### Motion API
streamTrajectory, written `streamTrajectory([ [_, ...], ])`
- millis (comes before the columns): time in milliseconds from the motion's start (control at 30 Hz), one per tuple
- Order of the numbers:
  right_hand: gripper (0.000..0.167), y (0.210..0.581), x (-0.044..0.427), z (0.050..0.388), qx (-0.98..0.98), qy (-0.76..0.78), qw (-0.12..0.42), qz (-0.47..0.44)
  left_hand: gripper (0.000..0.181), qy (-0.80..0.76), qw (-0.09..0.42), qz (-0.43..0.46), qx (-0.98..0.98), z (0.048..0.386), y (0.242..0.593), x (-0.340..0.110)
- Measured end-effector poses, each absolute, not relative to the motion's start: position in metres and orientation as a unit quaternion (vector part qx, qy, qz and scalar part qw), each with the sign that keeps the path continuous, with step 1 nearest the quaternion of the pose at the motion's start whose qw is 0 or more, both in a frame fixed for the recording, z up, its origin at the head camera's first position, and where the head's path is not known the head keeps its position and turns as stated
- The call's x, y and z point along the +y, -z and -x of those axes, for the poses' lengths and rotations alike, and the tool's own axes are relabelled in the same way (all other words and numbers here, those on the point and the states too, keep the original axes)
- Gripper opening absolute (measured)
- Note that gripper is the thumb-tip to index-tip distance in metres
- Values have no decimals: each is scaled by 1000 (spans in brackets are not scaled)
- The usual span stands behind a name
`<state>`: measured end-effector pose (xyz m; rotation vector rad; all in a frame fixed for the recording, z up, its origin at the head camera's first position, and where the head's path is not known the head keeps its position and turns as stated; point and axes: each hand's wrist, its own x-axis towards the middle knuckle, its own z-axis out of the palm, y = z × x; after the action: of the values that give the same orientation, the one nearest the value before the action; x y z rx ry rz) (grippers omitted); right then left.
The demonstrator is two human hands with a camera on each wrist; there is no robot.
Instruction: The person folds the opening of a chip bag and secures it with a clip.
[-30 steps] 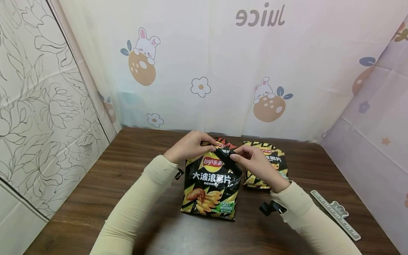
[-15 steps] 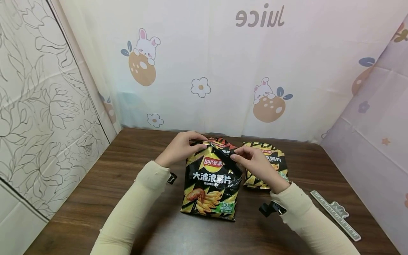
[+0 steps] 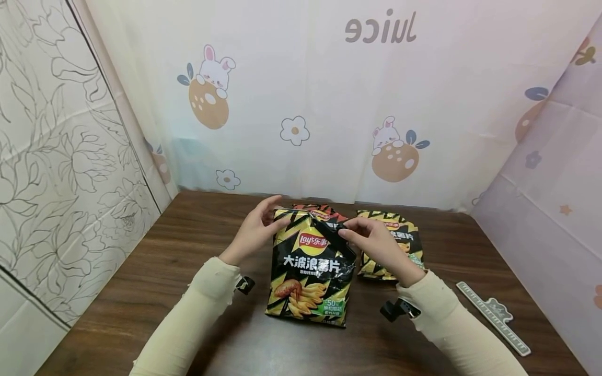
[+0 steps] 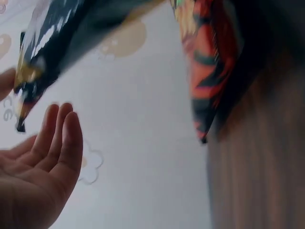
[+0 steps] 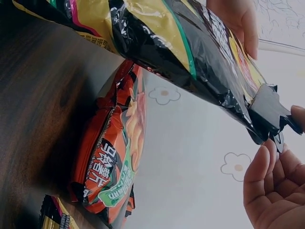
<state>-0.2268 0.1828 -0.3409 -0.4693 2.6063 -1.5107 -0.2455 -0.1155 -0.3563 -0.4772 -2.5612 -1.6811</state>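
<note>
The right hand (image 3: 376, 243) pinches the black clip (image 5: 268, 109), thumb on one handle and fingertips at the other. The left hand (image 3: 256, 230) has its fingers loosely parted and grips nothing; its thumb lies by the front face of the bag at the opposite top corner, the fingers behind and apart from it. Whether that thumb touches the film I cannot tell.

The clip sits on the slanted, folded top right corner of the front chip bag (image 3: 312, 266), so the right hand is already at it, while the left is across the bag's top from it. This bag is between the two hands, its long axis running away from the person, top edge raised and farthest off, lower edge nearest.

Beyond it is a red bag (image 3: 324, 214); past the right hand, a second yellow-and-black bag (image 3: 408, 235). A ruler (image 3: 494, 318) lies slantwise on the worktop (image 3: 155, 277), by the right sleeve.
</note>
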Motion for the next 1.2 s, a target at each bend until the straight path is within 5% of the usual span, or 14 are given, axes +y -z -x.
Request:
streamTrajectory([
  [733,35,347,178,225,837,532,34,124,48,686,-75,89,-719,206,404,-99],
  [1200,39,348,178,225,837,536,32,104,68,678,-89,88,-724,195,430,-90],
])
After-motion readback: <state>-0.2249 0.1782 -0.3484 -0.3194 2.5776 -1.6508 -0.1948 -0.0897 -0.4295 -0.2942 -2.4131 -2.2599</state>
